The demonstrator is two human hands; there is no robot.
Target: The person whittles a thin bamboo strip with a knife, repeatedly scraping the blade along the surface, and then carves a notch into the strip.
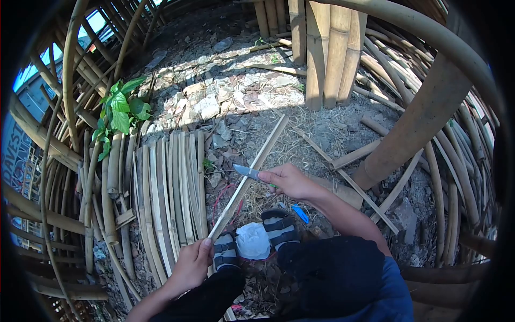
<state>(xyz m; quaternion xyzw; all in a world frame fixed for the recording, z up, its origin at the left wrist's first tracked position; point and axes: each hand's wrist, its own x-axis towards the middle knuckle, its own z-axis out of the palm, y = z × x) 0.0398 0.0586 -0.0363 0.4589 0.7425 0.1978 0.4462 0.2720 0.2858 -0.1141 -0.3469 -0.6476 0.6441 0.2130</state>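
A long, pale bamboo strip slants up and away in front of me. My left hand is closed around its near end, low in the view. My right hand grips a knife, whose grey blade lies across the strip about midway along it. The thumb presses along the blade's base, and the fingers hide most of the handle, with a bit of green showing beneath. Under the strip, a white bundle sits between my dark strapped shoes.
A row of split bamboo strips lies at left, near a leafy green plant. Thick bamboo poles stand ahead, and a leaning one rises at right. A blue piece lies by my right forearm. Stones cover the ground.
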